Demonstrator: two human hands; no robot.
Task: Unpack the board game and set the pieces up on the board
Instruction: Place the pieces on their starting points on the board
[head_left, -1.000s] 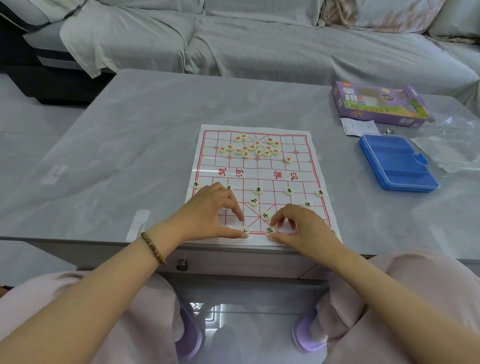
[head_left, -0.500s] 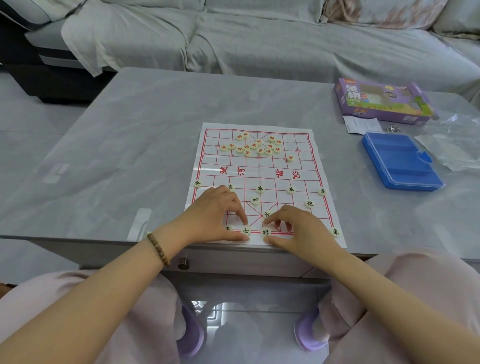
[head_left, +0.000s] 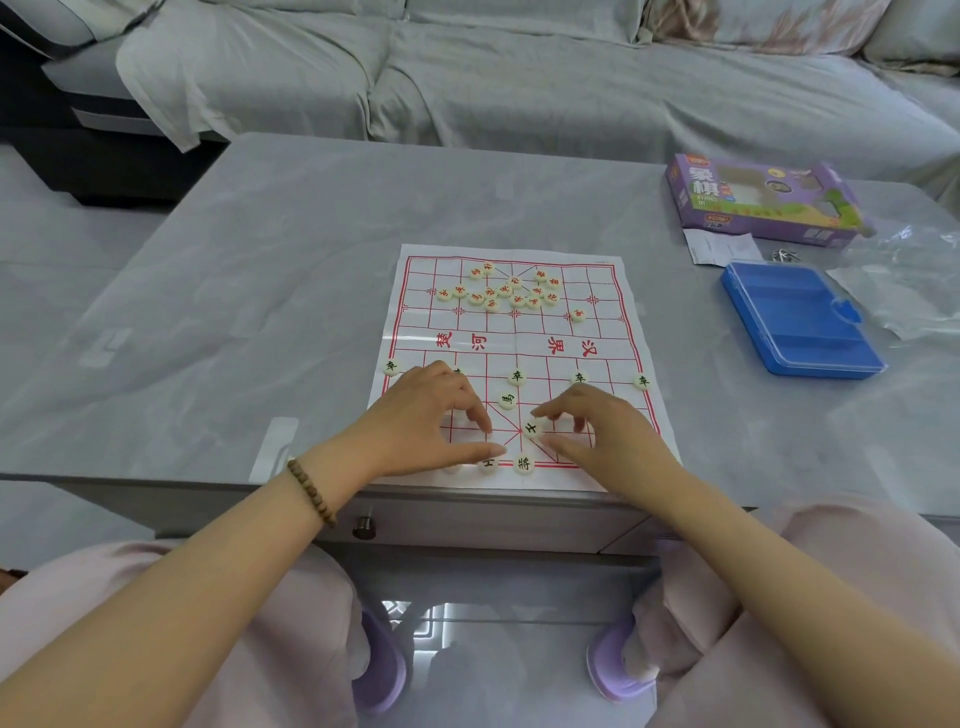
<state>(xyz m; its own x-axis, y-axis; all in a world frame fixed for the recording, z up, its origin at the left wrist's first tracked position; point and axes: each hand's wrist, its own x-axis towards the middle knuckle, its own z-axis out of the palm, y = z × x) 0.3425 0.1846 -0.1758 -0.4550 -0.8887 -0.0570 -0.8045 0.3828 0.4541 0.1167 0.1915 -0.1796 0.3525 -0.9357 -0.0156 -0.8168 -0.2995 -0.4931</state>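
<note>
The paper board (head_left: 566, 332) with a red grid lies near the table's front edge. Several red-lettered pieces (head_left: 506, 292) are bunched at its far end. Black-lettered pieces stand on the near half: pawns (head_left: 516, 376) in a row, a horse piece (head_left: 507, 400), and a general piece (head_left: 524, 463) on the nearest line. My right hand (head_left: 602, 436) pinches a black advisor piece (head_left: 531, 428) between forefinger and thumb. My left hand (head_left: 426, 415) hovers with loosely bent fingers, and its thumb partly covers another black piece (head_left: 488, 462) on the nearest line. More pieces may be hidden under both hands.
A purple game box (head_left: 763, 202) lies at the back right of the grey table (head_left: 260, 291), with a paper slip (head_left: 719, 247), a blue plastic case (head_left: 800, 322) and a clear plastic bag (head_left: 909, 280) nearby. A grey sofa stands behind.
My right hand left the general piece on the nearest line and moved up to pinch the advisor piece. My left hand eased off the piece it had set on that line.
</note>
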